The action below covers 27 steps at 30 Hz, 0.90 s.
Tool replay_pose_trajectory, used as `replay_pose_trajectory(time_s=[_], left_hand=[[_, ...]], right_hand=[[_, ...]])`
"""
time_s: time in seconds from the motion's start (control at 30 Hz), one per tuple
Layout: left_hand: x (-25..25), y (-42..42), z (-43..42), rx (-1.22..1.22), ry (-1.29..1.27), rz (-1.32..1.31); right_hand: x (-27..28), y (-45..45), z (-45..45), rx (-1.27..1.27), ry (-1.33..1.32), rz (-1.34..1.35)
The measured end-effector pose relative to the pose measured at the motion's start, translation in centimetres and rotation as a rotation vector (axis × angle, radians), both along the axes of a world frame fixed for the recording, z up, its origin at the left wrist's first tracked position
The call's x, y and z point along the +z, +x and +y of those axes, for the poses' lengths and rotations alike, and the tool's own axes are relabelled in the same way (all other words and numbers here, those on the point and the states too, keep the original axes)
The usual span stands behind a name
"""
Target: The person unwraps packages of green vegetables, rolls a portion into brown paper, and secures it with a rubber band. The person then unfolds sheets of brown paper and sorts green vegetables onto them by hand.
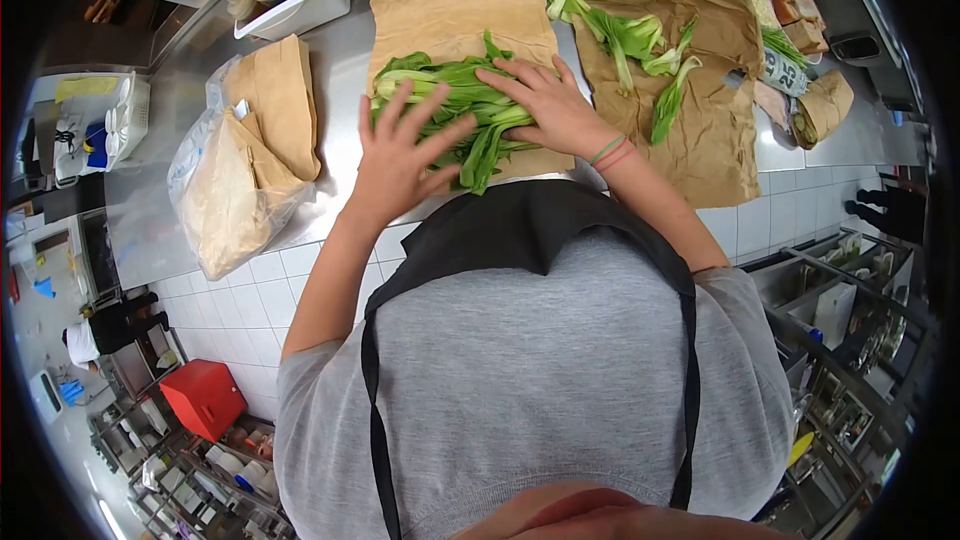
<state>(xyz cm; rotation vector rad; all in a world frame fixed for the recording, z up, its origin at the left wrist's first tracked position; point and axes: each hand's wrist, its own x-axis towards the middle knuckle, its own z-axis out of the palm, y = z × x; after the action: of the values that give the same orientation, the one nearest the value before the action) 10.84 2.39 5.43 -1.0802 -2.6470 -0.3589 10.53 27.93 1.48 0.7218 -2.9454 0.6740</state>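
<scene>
A pile of leafy bok choy lies on a sheet of brown paper on the steel counter. My left hand is over the near left side of the pile, its fingers spread and a little blurred. Whether those fingertips touch the leaves, I cannot tell. My right hand rests on the right side of the pile, fingers stretched across the stalks, with bands round the wrist. Loose bok choy is strewn over a second, crumpled brown paper to the right.
To the left, a clear plastic bag with brown paper in it sits near the counter edge. A white basket of containers stands at the far left. A red box and shelving are beyond the counter. Another person is in the left background.
</scene>
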Motion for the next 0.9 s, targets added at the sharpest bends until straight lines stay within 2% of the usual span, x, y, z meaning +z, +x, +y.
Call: replay_pose_trajectory(time_s=[0.07, 0.13, 0.23, 0.4, 0.63, 0.77, 0.87, 0.9], left_hand=[[-0.3, 1.0, -0.5, -0.134, -0.263, -0.154], [-1.7, 1.4, -1.2, -0.124, -0.236, -0.178], [-5.1, 1.8, -2.2, -0.233, -0.119, 0.009], [-5.0, 1.9, -0.7, -0.165, -0.259, -0.037], [-8.1, 3.9, -1.1, -0.268, -0.068, 0.168], [-7.1, 3.4, -1.0, -0.132, -0.035, 0.046], [-8.2, 2.8, -0.8, -0.134, -0.087, 0.049], [-8.4, 2.7, -0.6, -0.139, -0.029, 0.073]], right_hand=[[-0.1, -0.3, 0.1, 0.004, 0.013, -0.012], [-0.2, -0.6, -0.1, 0.006, 0.02, -0.025], [-0.1, -1.0, 0.2, 0.004, 0.006, -0.076], [0.0, -1.4, 0.0, 0.015, 0.042, -0.122], [0.0, -1.5, 0.2, 0.022, 0.05, -0.126], [0.1, -1.7, 0.1, 0.023, 0.05, -0.156], [0.6, -1.9, 0.0, 0.022, 0.07, -0.213], [0.9, -2.0, 0.0, 0.027, 0.072, -0.21]])
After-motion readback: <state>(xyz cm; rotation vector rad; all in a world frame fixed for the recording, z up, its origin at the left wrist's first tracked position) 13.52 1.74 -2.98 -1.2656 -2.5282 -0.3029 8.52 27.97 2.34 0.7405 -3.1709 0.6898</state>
